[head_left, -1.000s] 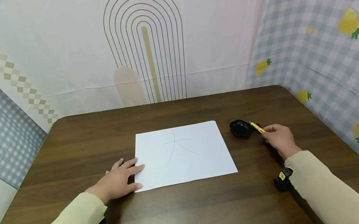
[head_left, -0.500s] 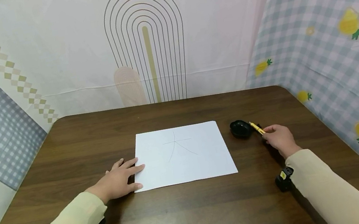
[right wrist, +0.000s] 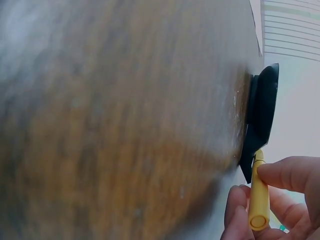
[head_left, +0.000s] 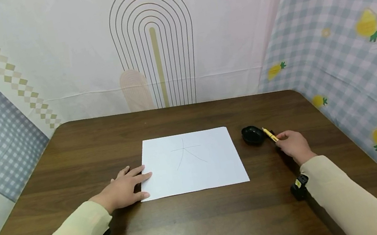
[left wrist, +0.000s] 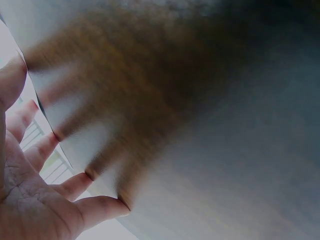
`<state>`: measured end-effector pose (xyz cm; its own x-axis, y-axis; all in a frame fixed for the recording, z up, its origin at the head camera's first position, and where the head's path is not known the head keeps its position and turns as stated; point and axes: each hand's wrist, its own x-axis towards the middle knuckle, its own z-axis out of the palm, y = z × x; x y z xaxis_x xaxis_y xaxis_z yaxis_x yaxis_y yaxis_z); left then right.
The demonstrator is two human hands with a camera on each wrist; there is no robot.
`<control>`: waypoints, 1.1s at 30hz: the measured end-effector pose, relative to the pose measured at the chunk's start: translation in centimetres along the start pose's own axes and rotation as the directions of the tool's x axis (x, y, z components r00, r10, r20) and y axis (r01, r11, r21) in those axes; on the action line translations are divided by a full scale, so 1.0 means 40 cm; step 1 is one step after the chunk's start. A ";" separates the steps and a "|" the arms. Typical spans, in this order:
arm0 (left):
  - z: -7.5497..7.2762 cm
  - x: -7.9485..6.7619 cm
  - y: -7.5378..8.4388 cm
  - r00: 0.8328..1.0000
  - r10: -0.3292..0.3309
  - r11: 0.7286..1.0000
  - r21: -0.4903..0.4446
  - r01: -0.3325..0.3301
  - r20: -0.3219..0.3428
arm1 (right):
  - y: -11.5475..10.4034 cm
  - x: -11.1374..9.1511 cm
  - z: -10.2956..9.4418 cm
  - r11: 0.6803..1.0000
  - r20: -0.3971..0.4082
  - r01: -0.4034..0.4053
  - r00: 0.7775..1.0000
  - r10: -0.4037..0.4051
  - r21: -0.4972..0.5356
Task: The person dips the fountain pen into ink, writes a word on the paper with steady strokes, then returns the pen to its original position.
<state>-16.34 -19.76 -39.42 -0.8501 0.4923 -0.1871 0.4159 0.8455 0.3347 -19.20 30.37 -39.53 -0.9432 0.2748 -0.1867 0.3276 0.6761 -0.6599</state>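
Observation:
A white sheet of paper (head_left: 212, 171) lies flat on the table, with several thin dark strokes drawn in its upper half. My left hand (head_left: 122, 190) rests at its left edge, fingers spread and fingertips on the paper. To the right of the sheet, my right hand (head_left: 293, 147) pinches a yellow marker (head_left: 270, 134) between thumb and fingers. The marker's narrow end points away and to the left, right at the rim of a black rounded dish-like object (head_left: 252, 135). In the right wrist view, the marker's round butt end (right wrist: 258, 221) faces the camera.
The brown wooden table (head_left: 191, 225) has rounded far corners. Behind it hangs a white cloth (head_left: 79, 48) with printed arches, and a checked cloth (head_left: 341, 46) with yellow fruit prints borders the right side. A dark camera (head_left: 299, 188) sits at the right wrist.
The right forearm and its wrist camera have shifted very slightly to the right. Both hands, the paper, the yellow marker and the black object stay in place.

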 end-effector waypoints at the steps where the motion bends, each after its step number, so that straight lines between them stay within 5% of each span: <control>1: 0.000 0.000 0.000 1.000 -0.001 1.000 0.000 0.001 0.000 | 0.001 0.002 -0.001 1.000 0.008 -0.003 1.000 0.003 0.002; 21: -0.003 0.001 0.001 1.000 0.005 1.000 0.015 -0.005 0.007 | 0.005 0.010 -0.009 0.997 0.090 0.036 0.995 -0.030 -0.065; 33: -0.004 0.002 0.001 1.000 0.001 1.000 0.012 -0.001 0.005 | 0.009 0.012 -0.019 0.999 0.167 0.032 0.985 -0.031 -0.004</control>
<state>-16.44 -19.73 -39.29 -0.8479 0.4943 -0.1916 0.4209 0.8474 0.3237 -19.51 31.27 -39.30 -0.9488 0.1354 -0.2852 0.2973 0.6876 -0.6625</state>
